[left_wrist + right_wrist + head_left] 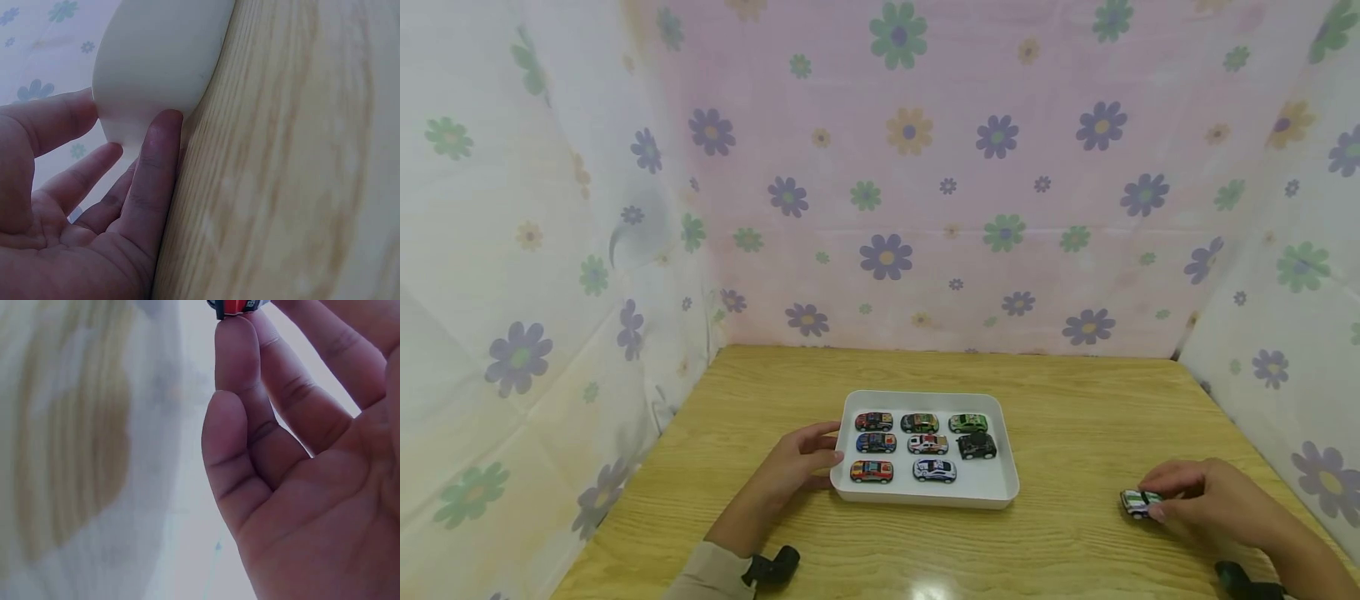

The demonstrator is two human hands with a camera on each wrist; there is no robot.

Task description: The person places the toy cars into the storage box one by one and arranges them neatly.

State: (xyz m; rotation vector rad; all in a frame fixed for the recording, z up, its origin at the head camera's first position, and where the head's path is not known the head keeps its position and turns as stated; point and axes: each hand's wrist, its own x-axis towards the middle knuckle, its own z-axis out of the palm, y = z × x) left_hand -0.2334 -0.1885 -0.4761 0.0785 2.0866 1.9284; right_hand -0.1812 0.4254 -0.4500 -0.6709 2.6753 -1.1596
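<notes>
My left hand rests at the left wall of a white tray, its relaxed fingers against the outside; the left wrist view shows the fingertips touching that wall. Inside the tray, several toy cars stand in rows, among them a green toy car, a black toy car, a red-orange toy car and a white toy car. Off to the right, my right hand pinches a white and green toy car between thumb and fingers, low over the table. Only a sliver of it enters the right wrist view.
A wood-grain table carries the tray near its middle. Flowered cloth hangs along the back and both sides. Each wrist wears a black strap with a camera.
</notes>
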